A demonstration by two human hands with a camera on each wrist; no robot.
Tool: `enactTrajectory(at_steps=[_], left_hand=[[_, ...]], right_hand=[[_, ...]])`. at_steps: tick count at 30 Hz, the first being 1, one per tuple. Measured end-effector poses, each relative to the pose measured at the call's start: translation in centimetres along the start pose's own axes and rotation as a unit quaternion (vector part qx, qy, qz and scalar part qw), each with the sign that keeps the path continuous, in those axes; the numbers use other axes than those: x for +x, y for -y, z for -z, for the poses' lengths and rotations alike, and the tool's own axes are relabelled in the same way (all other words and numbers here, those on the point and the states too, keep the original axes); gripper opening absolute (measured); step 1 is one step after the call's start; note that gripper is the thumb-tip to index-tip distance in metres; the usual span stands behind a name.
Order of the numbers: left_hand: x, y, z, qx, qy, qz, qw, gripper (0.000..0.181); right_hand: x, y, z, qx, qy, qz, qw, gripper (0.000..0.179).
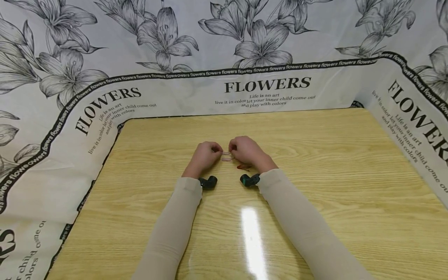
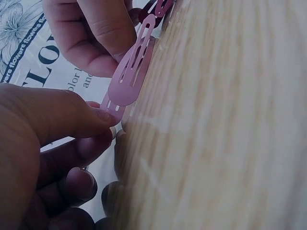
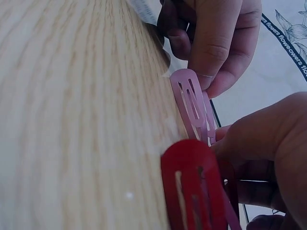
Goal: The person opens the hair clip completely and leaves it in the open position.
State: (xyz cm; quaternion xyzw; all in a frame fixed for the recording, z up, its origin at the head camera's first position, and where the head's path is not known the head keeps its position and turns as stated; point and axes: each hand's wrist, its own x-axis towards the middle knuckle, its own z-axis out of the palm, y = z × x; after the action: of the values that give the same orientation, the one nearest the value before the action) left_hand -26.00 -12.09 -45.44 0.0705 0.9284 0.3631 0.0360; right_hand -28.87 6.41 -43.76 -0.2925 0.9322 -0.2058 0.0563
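Observation:
My left hand [image 1: 207, 156] and right hand [image 1: 247, 149] are close together over the table, with a pink snap hair clip [image 1: 226, 153] between them. The left thumb and finger pinch one end of this clip [image 2: 112, 111]; the right thumb and finger pinch its other end. A second pink hair clip [image 2: 127, 92] is right beside it on the near side, overlapping it in both wrist views. Red hair clips [image 1: 243, 167] are just in front of the right hand; one red clip [image 3: 192, 160] looms large in the right wrist view.
The wood-grain table [image 1: 332, 175] extends around the hands. A white cloth with flower prints and lettering [image 1: 267, 85] stands along its back and sides. Black wrist cameras [image 1: 210, 182] are strapped at both cuffs, close above the tabletop.

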Motion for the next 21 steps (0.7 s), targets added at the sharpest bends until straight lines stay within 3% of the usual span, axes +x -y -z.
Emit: enactTrajectory(at_steps=[21], left_hand=[[0.00,-0.01,0.21,-0.023,0.001,0.015,0.9996,0.010]], right_hand=[[-0.06,-0.08,0.08,0.014,0.002,-0.011,0.9998,0.014]])
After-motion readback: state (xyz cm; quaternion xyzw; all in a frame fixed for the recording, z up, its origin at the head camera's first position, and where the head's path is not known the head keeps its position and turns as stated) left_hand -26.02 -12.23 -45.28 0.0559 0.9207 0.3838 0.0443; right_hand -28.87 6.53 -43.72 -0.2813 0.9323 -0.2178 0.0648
